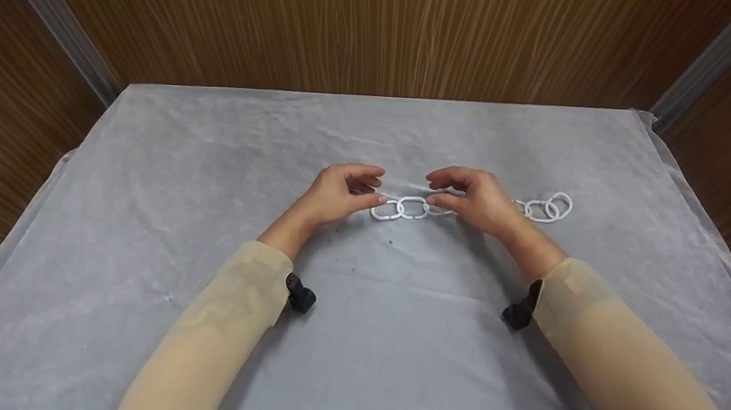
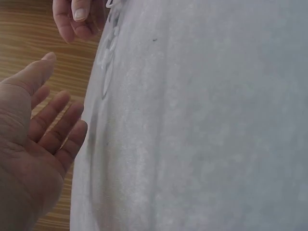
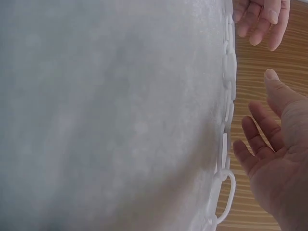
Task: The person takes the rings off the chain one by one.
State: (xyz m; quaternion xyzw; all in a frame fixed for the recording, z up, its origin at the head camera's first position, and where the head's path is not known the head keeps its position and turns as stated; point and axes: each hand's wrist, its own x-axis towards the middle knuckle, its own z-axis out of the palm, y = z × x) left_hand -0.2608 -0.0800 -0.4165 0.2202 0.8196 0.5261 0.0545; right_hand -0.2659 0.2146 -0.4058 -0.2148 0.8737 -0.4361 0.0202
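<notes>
A chain of white plastic links (image 1: 400, 207) lies stretched from left to right on the grey cloth in the head view. My left hand (image 1: 339, 193) hovers at its left end, thumb and fingers apart with nothing between them. Over the middle of the chain is my right hand (image 1: 478, 199), also holding nothing and hiding several links. Both wrist views show relaxed, spread fingers: the left hand (image 2: 36, 149) in one, the right hand (image 3: 284, 159) in the other. Along the cloth's edge in the right wrist view runs the chain (image 3: 229, 67), its nearest link (image 3: 232, 195) standing up on edge.
Grey cloth (image 1: 356, 333) covers the table, with light wrinkles and a few small dark specks. Wood-grain panels (image 1: 377, 35) stand behind and at both sides. A black wrist camera (image 1: 300, 295) sits at the left cuff, another black camera (image 1: 519, 312) at the right cuff.
</notes>
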